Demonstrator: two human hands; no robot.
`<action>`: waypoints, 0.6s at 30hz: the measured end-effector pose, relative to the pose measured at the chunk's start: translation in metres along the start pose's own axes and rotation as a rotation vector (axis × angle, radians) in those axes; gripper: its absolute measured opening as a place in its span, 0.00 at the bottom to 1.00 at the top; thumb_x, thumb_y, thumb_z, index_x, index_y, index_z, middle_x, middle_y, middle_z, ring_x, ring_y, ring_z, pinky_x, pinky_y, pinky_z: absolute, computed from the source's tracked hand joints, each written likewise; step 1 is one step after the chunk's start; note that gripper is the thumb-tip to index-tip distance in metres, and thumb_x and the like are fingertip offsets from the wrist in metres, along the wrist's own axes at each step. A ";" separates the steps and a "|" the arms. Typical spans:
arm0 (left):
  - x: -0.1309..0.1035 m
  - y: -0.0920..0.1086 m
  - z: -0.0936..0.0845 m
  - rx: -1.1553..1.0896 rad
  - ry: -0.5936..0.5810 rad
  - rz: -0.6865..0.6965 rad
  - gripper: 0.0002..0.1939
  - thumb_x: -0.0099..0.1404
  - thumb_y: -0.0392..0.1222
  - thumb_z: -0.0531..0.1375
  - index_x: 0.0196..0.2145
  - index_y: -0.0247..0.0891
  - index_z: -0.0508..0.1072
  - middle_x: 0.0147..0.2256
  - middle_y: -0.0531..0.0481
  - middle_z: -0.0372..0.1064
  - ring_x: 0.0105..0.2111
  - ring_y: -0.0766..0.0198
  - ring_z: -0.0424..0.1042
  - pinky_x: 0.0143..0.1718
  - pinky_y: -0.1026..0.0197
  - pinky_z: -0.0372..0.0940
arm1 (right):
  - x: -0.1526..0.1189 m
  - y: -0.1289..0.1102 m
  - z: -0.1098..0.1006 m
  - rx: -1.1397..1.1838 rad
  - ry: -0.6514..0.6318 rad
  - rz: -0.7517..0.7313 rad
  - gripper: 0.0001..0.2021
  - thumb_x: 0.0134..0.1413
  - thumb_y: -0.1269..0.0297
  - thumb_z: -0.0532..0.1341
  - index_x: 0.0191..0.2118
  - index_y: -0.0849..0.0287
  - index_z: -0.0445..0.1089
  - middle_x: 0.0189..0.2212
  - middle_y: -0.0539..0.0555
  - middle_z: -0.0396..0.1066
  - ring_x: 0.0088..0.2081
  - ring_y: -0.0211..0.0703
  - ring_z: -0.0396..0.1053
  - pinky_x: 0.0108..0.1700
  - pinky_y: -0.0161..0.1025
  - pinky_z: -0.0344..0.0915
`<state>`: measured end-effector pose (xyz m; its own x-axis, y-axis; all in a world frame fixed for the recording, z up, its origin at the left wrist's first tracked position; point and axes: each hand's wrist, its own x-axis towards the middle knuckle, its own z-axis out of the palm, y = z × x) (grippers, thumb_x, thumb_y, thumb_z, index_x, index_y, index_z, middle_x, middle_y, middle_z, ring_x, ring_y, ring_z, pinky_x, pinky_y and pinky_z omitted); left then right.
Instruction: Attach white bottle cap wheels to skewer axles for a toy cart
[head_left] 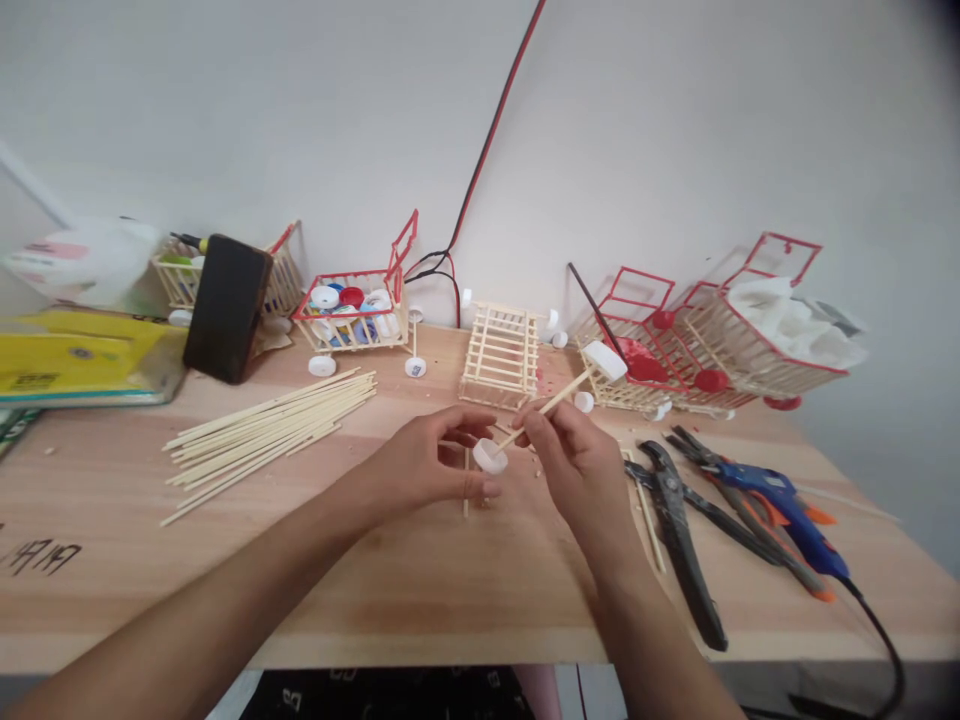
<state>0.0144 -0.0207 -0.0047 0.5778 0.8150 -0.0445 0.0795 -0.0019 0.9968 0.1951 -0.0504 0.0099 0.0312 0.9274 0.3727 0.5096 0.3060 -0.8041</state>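
A thin wooden stick (564, 394) with a white bottle cap on each end is pinched in my right hand (566, 450). Its upper cap (604, 361) points away to the right. The lower cap (490, 457) hangs beside my left hand (435, 460), whose thumb and fingers are spread around it with a gap. Whether a fingertip touches the cap I cannot tell. Beneath the left hand, a short stick (466, 490) lies on the table. Beyond both hands stands a small stick-built basket frame (501, 350), its slatted side upward, with white caps near its far corners.
Loose sticks (270, 440) lie at left, near a phone (227, 308) and yellow packet (82, 355). Along the wall stand a cart of caps (352, 312) and more red-trimmed carts (772, 340). At right lie a black-handled cutter (679, 540), pliers (739, 510) and a blue glue gun (787, 505).
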 end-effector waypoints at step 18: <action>0.000 -0.003 0.001 -0.635 -0.085 -0.265 0.21 0.58 0.53 0.63 0.37 0.29 0.75 0.39 0.38 0.74 0.39 0.59 0.73 0.43 0.57 0.65 | 0.004 0.022 0.006 0.336 0.042 0.170 0.14 0.60 0.52 0.55 0.31 0.57 0.68 0.23 0.47 0.64 0.27 0.35 0.61 0.33 0.34 0.57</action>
<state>0.0152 -0.0211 -0.0082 0.6682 0.6928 -0.2710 -0.2492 0.5517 0.7959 0.2016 -0.0382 -0.0093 0.1304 0.9635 0.2337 0.1838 0.2082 -0.9607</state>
